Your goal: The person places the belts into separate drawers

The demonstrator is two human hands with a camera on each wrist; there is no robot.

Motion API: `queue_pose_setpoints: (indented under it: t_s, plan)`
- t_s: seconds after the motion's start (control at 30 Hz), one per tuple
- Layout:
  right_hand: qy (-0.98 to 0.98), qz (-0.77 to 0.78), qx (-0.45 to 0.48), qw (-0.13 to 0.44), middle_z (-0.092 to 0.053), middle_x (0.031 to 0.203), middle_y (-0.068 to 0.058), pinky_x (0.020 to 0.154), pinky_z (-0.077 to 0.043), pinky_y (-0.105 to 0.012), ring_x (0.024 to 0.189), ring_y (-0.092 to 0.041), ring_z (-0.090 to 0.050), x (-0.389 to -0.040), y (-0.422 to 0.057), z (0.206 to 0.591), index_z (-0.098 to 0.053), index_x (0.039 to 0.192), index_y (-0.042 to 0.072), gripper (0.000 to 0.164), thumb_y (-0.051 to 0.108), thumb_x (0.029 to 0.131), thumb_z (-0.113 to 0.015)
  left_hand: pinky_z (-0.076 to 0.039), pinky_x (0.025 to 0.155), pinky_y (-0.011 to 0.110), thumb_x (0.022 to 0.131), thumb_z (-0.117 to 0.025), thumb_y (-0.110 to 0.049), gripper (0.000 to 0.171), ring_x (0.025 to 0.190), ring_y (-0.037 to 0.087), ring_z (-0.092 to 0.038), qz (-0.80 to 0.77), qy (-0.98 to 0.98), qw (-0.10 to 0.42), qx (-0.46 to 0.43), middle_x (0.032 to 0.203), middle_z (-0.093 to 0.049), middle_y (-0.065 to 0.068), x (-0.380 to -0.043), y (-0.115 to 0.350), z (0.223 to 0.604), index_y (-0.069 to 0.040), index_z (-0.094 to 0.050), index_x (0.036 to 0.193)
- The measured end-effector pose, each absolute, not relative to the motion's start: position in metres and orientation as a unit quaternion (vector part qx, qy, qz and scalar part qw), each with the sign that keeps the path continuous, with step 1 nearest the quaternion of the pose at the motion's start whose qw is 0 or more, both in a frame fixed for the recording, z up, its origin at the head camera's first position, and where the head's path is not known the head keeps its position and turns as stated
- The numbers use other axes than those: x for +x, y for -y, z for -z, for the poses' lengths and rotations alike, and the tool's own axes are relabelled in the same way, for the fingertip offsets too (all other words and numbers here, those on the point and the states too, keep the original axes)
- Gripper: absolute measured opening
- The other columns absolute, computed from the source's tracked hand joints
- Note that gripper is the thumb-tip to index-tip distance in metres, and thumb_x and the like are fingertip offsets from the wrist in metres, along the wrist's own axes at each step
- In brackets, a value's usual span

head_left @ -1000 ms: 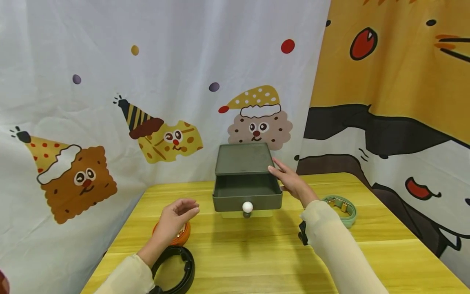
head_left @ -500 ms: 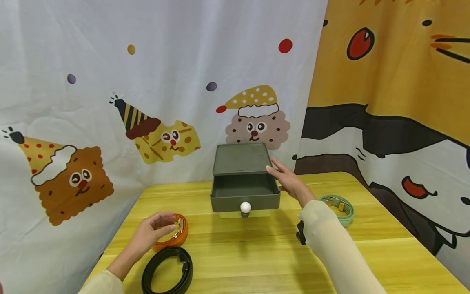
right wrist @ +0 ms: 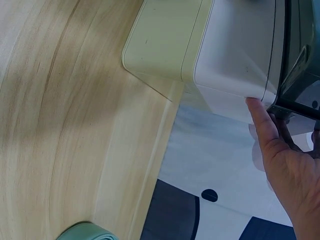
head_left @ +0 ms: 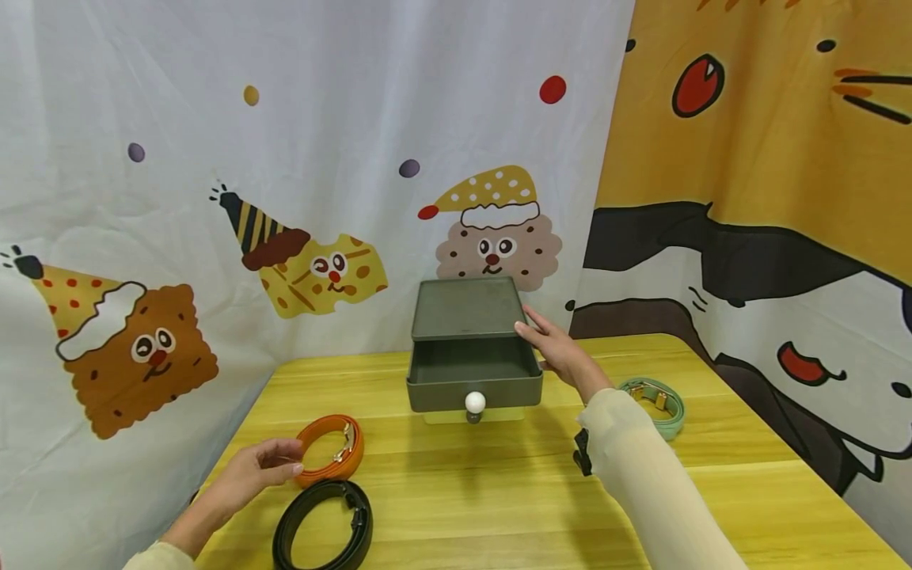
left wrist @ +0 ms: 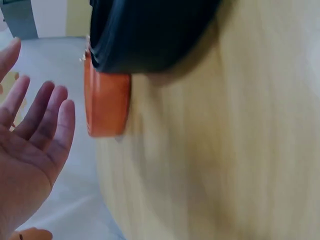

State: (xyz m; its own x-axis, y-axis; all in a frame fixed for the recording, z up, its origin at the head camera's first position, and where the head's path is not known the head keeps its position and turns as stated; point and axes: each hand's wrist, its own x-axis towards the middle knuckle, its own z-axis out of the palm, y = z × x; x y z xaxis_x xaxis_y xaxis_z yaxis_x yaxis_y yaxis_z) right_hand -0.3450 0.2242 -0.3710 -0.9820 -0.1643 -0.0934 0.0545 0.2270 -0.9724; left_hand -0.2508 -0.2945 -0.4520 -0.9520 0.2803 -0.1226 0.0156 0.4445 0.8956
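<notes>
My left hand (head_left: 245, 479) hovers with loosely bent fingers just left of a coiled orange belt (head_left: 331, 473), apart from it and empty. In front of that lies a coiled black belt (head_left: 363, 529). The left wrist view shows the same open palm (left wrist: 30, 145) beside the orange belt (left wrist: 109, 107) and black belt (left wrist: 150, 35). My right hand (head_left: 563, 348) rests against the right side of a small drawer unit (head_left: 466, 307), its fingers fairly straight. The unit's dark green top drawer (head_left: 435, 395), with a white knob (head_left: 474, 402), is pulled out; its visible inside holds nothing.
A coiled light green belt (head_left: 673, 423) lies right of the unit. In the right wrist view, a white tier (right wrist: 235, 45) and a pale yellow tier (right wrist: 162, 35) sit below the green one. A printed curtain (head_left: 342, 119) hangs behind the wooden table (head_left: 463, 507).
My left hand has drawn back left and downward, away from over the orange belt, uncovering both the orange and black belts. My right hand stays at the drawer unit.
</notes>
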Motion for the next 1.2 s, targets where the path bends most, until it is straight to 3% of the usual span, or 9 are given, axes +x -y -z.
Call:
queue_pose_setpoints:
  t_s: [0.13, 0.33, 0.7, 1.2]
  plan:
    - [-0.774, 0.625, -0.035, 0.094, -0.003, 0.165, -0.015, 0.111, -0.023, -0.066, 0.149, -0.039, -0.010, -0.340, -0.222, 0.364, -0.008, 0.160, 0.035, 0.072, 0.047, 0.103, -0.050, -0.054, 0.085, 0.046, 0.097, -0.067, -0.020, 0.054, 0.104, 0.024, -0.062, -0.526, -0.825, 0.179, 0.102, 0.123, -0.060, 0.022, -0.250, 0.305, 0.459, 0.015, -0.048, 0.134]
    - [-0.777, 0.622, -0.031, 0.088, -0.006, 0.165, -0.012, 0.111, -0.024, -0.064, 0.149, -0.036, -0.012, -0.345, -0.223, 0.372, -0.011, 0.159, 0.040, 0.074, 0.053, 0.100, -0.052, -0.055, 0.082, 0.046, 0.098, -0.065, -0.018, 0.053, 0.106, 0.027, -0.061, -0.527, -0.813, 0.219, 0.113, 0.125, -0.060, 0.022, -0.249, 0.309, 0.468, 0.016, -0.047, 0.135]
    - [-0.777, 0.623, -0.031, 0.086, -0.007, 0.165, -0.012, 0.111, -0.025, -0.064, 0.150, -0.035, -0.013, -0.346, -0.224, 0.373, -0.011, 0.159, 0.040, 0.074, 0.053, 0.099, -0.053, -0.052, 0.068, 0.040, 0.095, -0.070, -0.021, 0.051, 0.100, 0.024, -0.062, -0.503, -0.823, 0.242, 0.100, 0.121, -0.063, 0.016, -0.248, 0.303, 0.480, 0.010, -0.054, 0.132]
    - [-0.776, 0.624, -0.034, 0.083, -0.006, 0.166, -0.009, 0.111, -0.026, -0.064, 0.150, -0.033, -0.013, -0.346, -0.224, 0.373, -0.012, 0.159, 0.041, 0.074, 0.054, 0.099, -0.053, -0.049, 0.060, 0.032, 0.090, -0.073, -0.014, 0.051, 0.088, 0.023, -0.063, -0.502, -0.821, 0.247, 0.116, 0.113, -0.067, 0.011, -0.245, 0.298, 0.483, 0.010, -0.056, 0.132]
